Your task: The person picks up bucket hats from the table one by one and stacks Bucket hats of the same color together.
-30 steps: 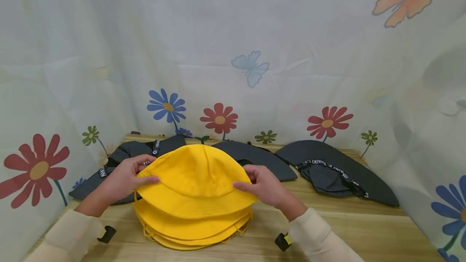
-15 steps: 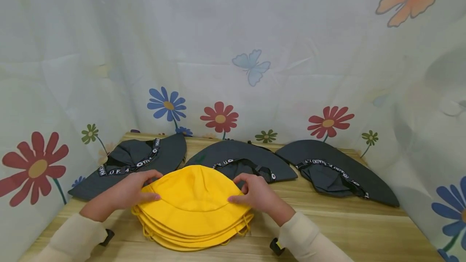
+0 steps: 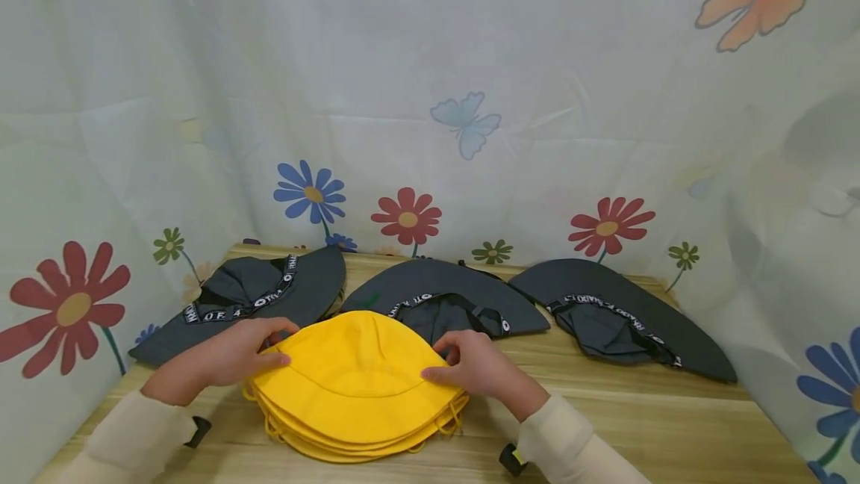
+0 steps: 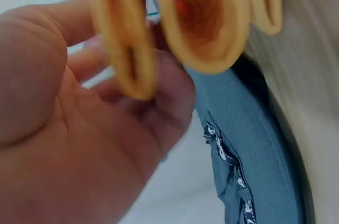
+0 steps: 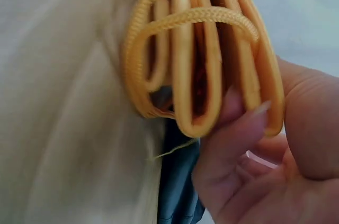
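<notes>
A yellow bucket hat (image 3: pixel 363 372) lies folded flat on top of a stack of similar yellow hats (image 3: pixel 336 453) at the front middle of the table. My left hand (image 3: pixel 238 353) pinches the top hat's left end, thumb on the near face and fingers behind. At the right end my right hand (image 3: pixel 480 368) pinches the same hat likewise. In the left wrist view the folded brim edge (image 4: pixel 132 70) sits between thumb and fingers. The right wrist view shows several layered brims with a yellow cord (image 5: pixel 185 20) looped beside them, and my fingers around the outermost one.
Three dark grey hats lie along the back of the wooden table (image 3: pixel 645 424): a left one (image 3: pixel 248 290), a middle one (image 3: pixel 437 286) partly behind the yellow stack, and a right one (image 3: pixel 625 312). A flowered curtain (image 3: pixel 537 133) encloses the back and sides.
Both hands have lowered the top yellow hat onto the stack, bringing it down and nearer. The middle grey hat shows more now. In the last half second the hands have barely moved.
</notes>
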`<state>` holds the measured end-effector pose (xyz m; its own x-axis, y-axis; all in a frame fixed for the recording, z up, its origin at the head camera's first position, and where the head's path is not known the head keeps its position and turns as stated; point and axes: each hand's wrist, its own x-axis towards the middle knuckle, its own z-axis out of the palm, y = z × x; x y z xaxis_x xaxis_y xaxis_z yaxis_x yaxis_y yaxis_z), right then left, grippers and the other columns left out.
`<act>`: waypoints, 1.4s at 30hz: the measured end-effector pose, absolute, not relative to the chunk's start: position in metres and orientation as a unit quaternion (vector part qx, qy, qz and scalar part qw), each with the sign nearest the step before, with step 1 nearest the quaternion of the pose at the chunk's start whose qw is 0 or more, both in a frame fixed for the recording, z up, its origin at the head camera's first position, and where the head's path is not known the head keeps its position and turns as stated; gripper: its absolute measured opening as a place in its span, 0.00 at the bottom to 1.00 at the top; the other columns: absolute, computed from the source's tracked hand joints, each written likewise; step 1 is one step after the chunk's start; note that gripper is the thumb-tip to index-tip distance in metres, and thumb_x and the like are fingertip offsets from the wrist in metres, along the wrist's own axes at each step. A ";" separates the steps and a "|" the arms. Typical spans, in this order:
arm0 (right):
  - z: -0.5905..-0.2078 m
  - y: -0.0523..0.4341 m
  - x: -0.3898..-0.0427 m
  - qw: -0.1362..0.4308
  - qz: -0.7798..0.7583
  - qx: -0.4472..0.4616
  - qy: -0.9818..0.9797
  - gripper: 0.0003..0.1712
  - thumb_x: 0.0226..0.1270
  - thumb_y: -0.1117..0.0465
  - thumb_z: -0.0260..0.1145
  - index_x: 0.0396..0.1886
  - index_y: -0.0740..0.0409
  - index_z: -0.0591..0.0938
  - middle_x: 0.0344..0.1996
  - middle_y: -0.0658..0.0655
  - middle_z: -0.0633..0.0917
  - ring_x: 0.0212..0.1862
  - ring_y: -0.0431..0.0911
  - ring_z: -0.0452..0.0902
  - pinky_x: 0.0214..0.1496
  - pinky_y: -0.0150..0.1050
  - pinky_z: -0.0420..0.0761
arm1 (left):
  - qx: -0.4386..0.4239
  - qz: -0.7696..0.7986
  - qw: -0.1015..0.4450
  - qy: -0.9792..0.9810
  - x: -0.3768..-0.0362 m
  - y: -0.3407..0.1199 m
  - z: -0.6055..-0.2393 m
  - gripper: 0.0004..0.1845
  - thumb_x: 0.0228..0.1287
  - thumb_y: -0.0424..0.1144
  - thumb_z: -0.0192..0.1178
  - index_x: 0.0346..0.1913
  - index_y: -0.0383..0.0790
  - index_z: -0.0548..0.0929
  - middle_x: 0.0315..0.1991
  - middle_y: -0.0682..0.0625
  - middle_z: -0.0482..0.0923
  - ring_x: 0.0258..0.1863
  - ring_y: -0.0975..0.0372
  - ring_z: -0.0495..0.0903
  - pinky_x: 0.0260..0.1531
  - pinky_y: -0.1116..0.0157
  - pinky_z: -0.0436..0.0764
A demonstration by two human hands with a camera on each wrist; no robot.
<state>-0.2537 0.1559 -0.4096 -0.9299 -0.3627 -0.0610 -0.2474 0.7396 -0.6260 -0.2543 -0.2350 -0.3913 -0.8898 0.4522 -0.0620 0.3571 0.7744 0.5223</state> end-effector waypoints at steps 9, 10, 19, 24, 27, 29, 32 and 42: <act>-0.401 0.136 -0.234 0.033 -0.236 -0.333 0.912 0.33 0.69 0.41 0.69 0.69 0.48 0.78 0.76 0.56 0.67 0.73 0.54 0.66 0.71 0.54 0.75 | 0.287 0.172 -0.011 0.942 -0.228 -0.176 -0.395 0.36 0.68 0.58 0.65 0.75 0.50 0.69 0.75 0.41 0.64 0.72 0.38 0.64 0.67 0.31 0.66; -0.402 0.133 -0.232 0.050 -0.221 -0.351 0.908 0.35 0.70 0.39 0.67 0.72 0.47 0.76 0.78 0.56 0.64 0.77 0.55 0.62 0.73 0.56 0.72 | 0.296 0.166 0.002 0.941 -0.225 -0.168 -0.397 0.38 0.68 0.62 0.63 0.77 0.53 0.67 0.79 0.41 0.60 0.76 0.36 0.58 0.69 0.30 0.61; -0.421 0.117 -0.229 0.136 -0.121 -0.386 0.904 0.42 0.72 0.32 0.59 0.79 0.45 0.66 0.82 0.54 0.58 0.83 0.56 0.51 0.81 0.56 0.59 | 0.288 0.131 0.136 0.939 -0.217 -0.143 -0.418 0.47 0.65 0.74 0.54 0.82 0.58 0.57 0.84 0.43 0.45 0.81 0.33 0.42 0.71 0.25 0.45; -0.422 0.111 -0.230 0.156 -0.120 -0.384 0.902 0.42 0.72 0.31 0.58 0.79 0.43 0.67 0.82 0.53 0.58 0.83 0.56 0.51 0.81 0.57 0.59 | 0.289 0.136 0.148 0.936 -0.218 -0.149 -0.424 0.49 0.63 0.76 0.54 0.81 0.58 0.56 0.84 0.43 0.46 0.80 0.32 0.42 0.70 0.24 0.44; -0.421 0.108 -0.230 0.159 -0.119 -0.383 0.902 0.42 0.72 0.31 0.58 0.79 0.43 0.66 0.82 0.52 0.57 0.83 0.56 0.51 0.81 0.56 0.59 | 0.285 0.134 0.152 0.937 -0.218 -0.153 -0.422 0.48 0.63 0.75 0.54 0.82 0.59 0.56 0.84 0.44 0.45 0.81 0.32 0.41 0.70 0.24 0.42; -0.420 0.105 -0.230 0.158 -0.117 -0.382 0.903 0.42 0.72 0.31 0.58 0.79 0.43 0.66 0.82 0.52 0.57 0.83 0.55 0.51 0.81 0.56 0.58 | 0.281 0.135 0.155 0.937 -0.219 -0.155 -0.421 0.48 0.64 0.74 0.56 0.81 0.59 0.57 0.84 0.45 0.45 0.81 0.33 0.41 0.71 0.25 0.42; -0.419 0.101 -0.231 0.155 -0.116 -0.380 0.905 0.42 0.73 0.31 0.57 0.80 0.44 0.65 0.82 0.52 0.57 0.83 0.55 0.51 0.82 0.55 0.58 | 0.280 0.135 0.160 0.937 -0.221 -0.157 -0.417 0.47 0.64 0.72 0.57 0.81 0.58 0.57 0.84 0.45 0.44 0.81 0.34 0.40 0.72 0.26 0.42; -0.417 0.102 -0.232 0.151 -0.155 -0.371 0.903 0.41 0.71 0.33 0.61 0.78 0.44 0.67 0.81 0.51 0.62 0.82 0.51 0.55 0.80 0.52 0.62 | 0.268 0.152 0.155 0.939 -0.224 -0.156 -0.409 0.53 0.59 0.68 0.66 0.81 0.55 0.55 0.82 0.42 0.52 0.79 0.32 0.48 0.70 0.25 0.48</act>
<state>-0.2324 0.1019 -0.4169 -0.6789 -0.7170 -0.1584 -0.6232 0.6767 -0.3920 -0.2237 -0.1558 -0.4093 -0.8090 0.5494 -0.2090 0.4553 0.8105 0.3684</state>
